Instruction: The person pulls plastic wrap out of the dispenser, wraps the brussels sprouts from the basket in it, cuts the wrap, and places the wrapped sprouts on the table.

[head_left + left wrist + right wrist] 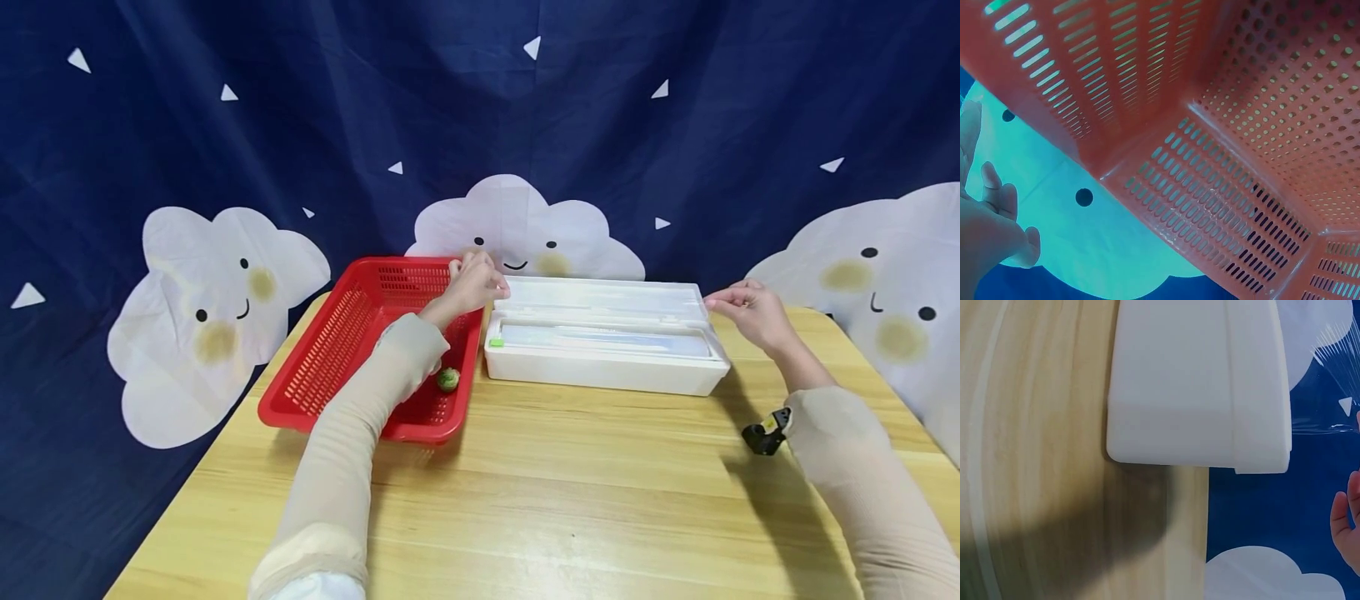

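Pinching see-through plastic wrap [1337, 353] with right hand [752, 317] and, seemingly, left hand [474, 283], at white wrap box [600, 367] on tabletop [570, 483], beside red basket [422, 432]. Likely at pulling-out step; next, needs even, gentle tug.

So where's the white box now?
In the head view, the white box is on the table, just right of the red basket, near the right hand.

Basket [420, 432] left of box [600, 372], holding possibly 1 vegetable [447, 380].
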